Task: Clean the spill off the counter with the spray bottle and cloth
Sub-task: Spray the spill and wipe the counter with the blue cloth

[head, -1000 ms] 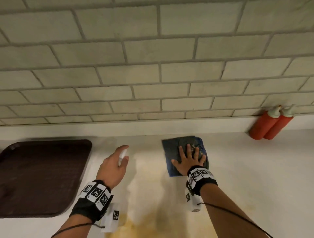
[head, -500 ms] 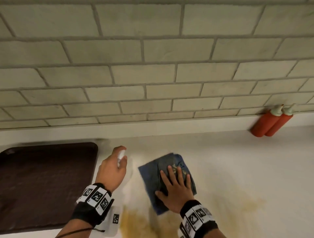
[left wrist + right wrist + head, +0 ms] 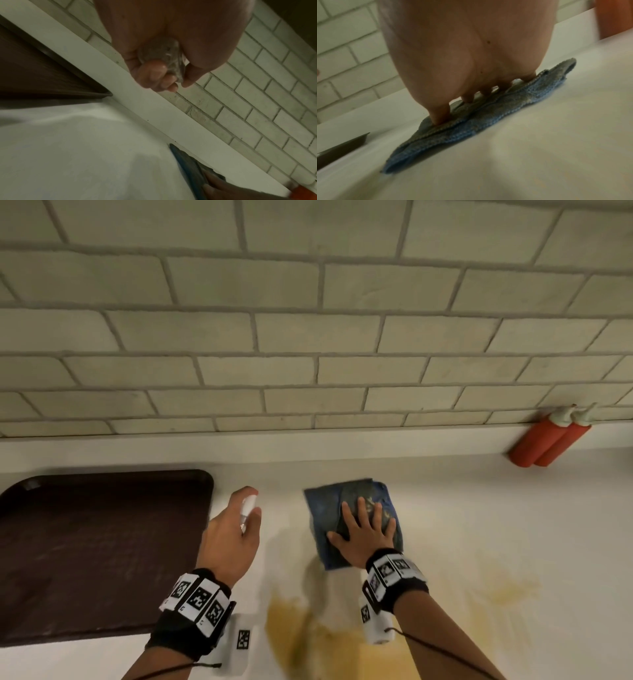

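Brown tray (image 3: 99,556) at frame left; my left hand (image 3: 229,539) curled round spray bottle (image 3: 247,508) above worktop (image 3: 496,525); my right hand (image 3: 364,534) flat, fingers spread, pressing blue cloth (image 3: 325,508) at centre; yellow spill (image 3: 308,631) lower centre; two red bottles (image 3: 548,441) far right.

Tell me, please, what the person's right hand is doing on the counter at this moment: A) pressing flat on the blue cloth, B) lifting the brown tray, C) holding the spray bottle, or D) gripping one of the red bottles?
A: the right hand lies with fingers spread flat on the blue cloth, while the spray bottle sits in the left hand.
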A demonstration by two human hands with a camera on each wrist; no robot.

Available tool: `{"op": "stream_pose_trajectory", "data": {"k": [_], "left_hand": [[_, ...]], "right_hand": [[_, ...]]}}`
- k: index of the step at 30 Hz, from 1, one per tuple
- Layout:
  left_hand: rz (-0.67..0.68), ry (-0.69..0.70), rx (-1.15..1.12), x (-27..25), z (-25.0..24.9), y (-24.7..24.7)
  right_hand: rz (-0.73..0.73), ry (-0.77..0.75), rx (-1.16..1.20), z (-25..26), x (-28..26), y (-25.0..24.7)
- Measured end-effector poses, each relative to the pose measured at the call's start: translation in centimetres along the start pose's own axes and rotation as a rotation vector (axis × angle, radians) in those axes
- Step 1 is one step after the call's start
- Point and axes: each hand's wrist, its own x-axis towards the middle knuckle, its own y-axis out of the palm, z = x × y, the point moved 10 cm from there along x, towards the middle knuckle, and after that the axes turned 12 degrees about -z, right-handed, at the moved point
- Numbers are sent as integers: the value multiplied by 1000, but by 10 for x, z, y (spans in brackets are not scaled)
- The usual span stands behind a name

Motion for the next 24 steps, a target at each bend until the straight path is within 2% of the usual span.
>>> {"op": "stream_pose_trajectory", "data": {"k": [3, 6, 9, 13, 18, 21, 24], "left_hand": [[0, 7, -29, -13, 14, -12], [13, 8, -44, -27, 29, -19], [9, -11, -54, -41, 38, -28], [-2, -16, -60, -63, 45, -43], [-8, -17, -55, -92, 45, -53], [-18, -23, -58, -109, 43, -57], [-41, -25, -75, -125, 39, -63]], "right_hand": [[5, -84, -12, 34, 3, 4], [26, -245, -40, 62, -20, 15], [35, -341, -57, 61, -53, 26], [20, -304, -59, 25, -91, 29], [25, -148, -69, -27, -103, 23], [22, -103, -51, -23, -91, 24], [24, -117, -49, 2, -73, 25]]}}
